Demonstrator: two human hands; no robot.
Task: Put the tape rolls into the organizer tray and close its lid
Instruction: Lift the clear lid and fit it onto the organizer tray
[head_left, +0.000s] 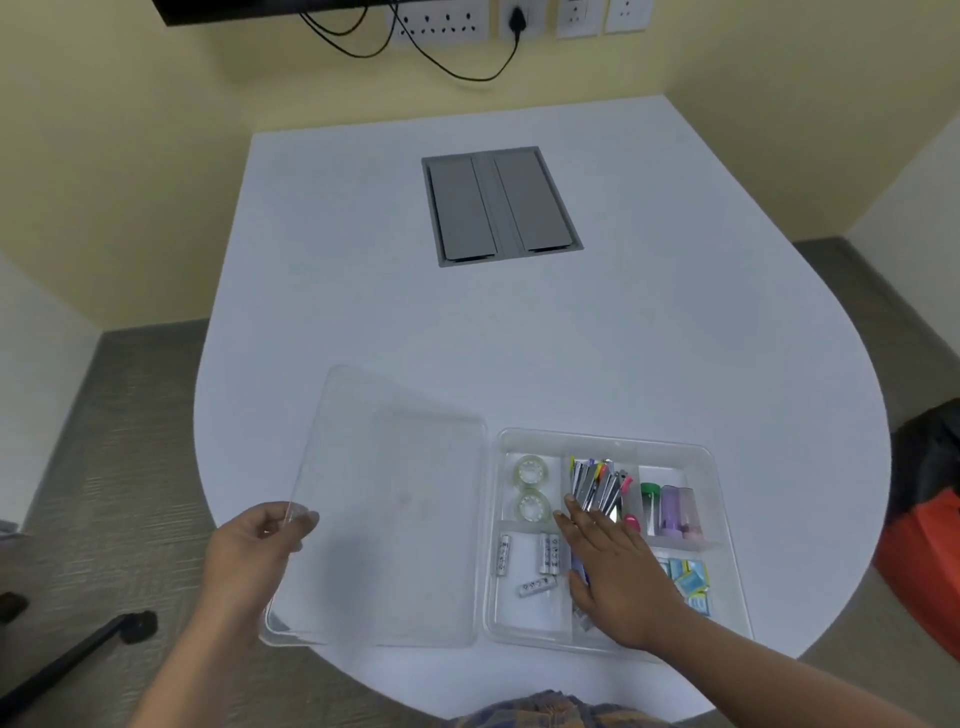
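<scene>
Left hand (260, 540): closed in a pinch on the near-left edge of the clear lid (384, 499), thumb and fingers clamped over the rim. The lid is open, lying out to the right of this hand and tilted, its far edge raised off the white table (519, 338); its right edge runs alongside the left wall of the organizer tray (724, 519).

Right hand (613, 566): flat and released, palm down, fingers spread, gripping nothing. It lies over the tray's middle section. Whether the palm touches the contents below cannot be told.

Just ahead of the right fingertips: a bundle of flat metallic items with coloured ends (597, 486), standing in the centre compartment.

To the left of the right fingertips, in the far-left compartment: two clear tape rolls (531, 488), lying flat, one behind the other, touching or nearly so. Both are inside the tray.

Left of the right palm, in the near-left compartment: several white batteries (540, 564), loose and at differing angles.

Right of the right hand: small upright containers (670, 506), green, purple and pink, in the far-right compartment; blue and white packets (688, 577) in the near-right one.

Well beyond both hands, set into the tabletop: a grey cable hatch (501, 205). On the wall behind it: sockets with black cables (457, 62).
</scene>
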